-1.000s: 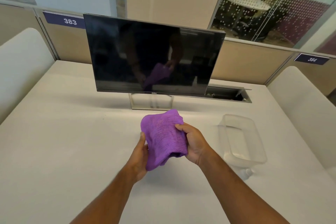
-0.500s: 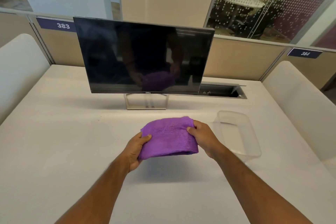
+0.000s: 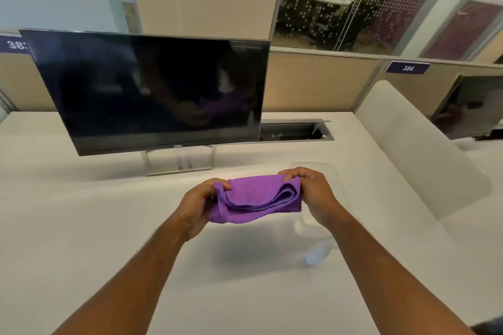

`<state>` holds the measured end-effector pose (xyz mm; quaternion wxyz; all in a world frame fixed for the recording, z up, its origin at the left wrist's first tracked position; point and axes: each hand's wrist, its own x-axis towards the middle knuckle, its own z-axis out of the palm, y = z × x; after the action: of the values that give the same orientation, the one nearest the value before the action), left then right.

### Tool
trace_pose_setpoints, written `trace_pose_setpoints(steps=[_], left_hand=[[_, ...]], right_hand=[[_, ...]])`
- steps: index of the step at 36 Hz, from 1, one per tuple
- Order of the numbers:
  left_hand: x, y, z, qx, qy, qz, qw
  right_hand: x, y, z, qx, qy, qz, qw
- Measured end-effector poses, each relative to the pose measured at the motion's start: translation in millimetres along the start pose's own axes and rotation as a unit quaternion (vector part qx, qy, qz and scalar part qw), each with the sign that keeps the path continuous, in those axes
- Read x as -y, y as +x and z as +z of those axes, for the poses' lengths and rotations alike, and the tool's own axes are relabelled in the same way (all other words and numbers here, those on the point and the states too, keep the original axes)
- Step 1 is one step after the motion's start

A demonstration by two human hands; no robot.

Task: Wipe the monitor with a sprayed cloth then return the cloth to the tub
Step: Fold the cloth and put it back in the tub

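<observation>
A purple cloth [image 3: 258,200] hangs folded in several layers above the white desk [image 3: 81,226]. My left hand [image 3: 197,205] pinches its left end and my right hand [image 3: 313,193] pinches its right end. The black monitor [image 3: 152,90] stands on its metal stand at the back left, screen dark. The clear plastic tub [image 3: 307,223] sits on the desk behind and under my right hand, mostly hidden by it. A small clear spray bottle [image 3: 317,253] lies on the desk in front of the tub, partly behind my right forearm.
An open cable tray [image 3: 296,132] is recessed in the desk behind the monitor's right edge. A white side divider [image 3: 416,149] rises at the right, with a second monitor [image 3: 471,106] beyond it. Beige partition panels close the back.
The cloth has been folded narrower and carried to the right, toward the tub. Both hands moved with it, and the camera has swung right.
</observation>
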<state>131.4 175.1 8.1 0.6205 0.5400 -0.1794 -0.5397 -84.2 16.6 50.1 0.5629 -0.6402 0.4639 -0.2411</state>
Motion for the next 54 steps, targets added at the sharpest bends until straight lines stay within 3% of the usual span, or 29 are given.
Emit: trace_pose_setpoints(steps=[4,7,13,20,23,26,30,33,39,43,47,50,54], left_hand=[[1,26,36,-0.001,0.042,-0.018,0.999],[-1,49,72,0.006,0.149,-0.006,0.989],[3,89,131,-0.004,0.359,0.081,0.930],[18,115,180,-0.012,0.473,0.135,0.871],[26,123,194,-0.001,0.550,0.131,0.825],[32,130,205,0.007,0.613,0.137,0.778],[41,141,214,0.009,0.710,0.180,0.681],[49,148,217,0.011,0.767,0.198,0.610],[61,160,213,0.023,0.815,0.208,0.540],[66,165,205,0.029,0.831,0.202,0.518],[67,166,203,0.036,0.829,0.196,0.522],[65,164,203,0.042,0.819,0.200,0.536],[66,155,195,0.048,0.782,0.231,0.577]], right_hand=[[-5,9,-30,-0.033,0.051,0.037,0.997],[-6,19,-55,-0.069,0.031,0.051,0.996],[-12,39,-97,-0.091,-0.176,-0.005,0.980],[-21,60,-115,-0.146,-0.422,-0.063,0.893],[-24,64,-110,-0.131,-0.525,-0.073,0.838],[-28,68,-103,-0.082,-0.585,-0.053,0.805],[-43,75,-94,-0.032,-0.620,-0.036,0.783],[-56,81,-89,-0.026,-0.607,-0.009,0.794],[-80,86,-87,0.002,-0.656,-0.046,0.753],[-86,88,-86,0.012,-0.696,-0.042,0.717],[-91,86,-85,-0.007,-0.728,-0.055,0.683],[-88,84,-85,-0.015,-0.715,-0.063,0.696],[-75,72,-85,-0.055,-0.641,-0.065,0.763]])
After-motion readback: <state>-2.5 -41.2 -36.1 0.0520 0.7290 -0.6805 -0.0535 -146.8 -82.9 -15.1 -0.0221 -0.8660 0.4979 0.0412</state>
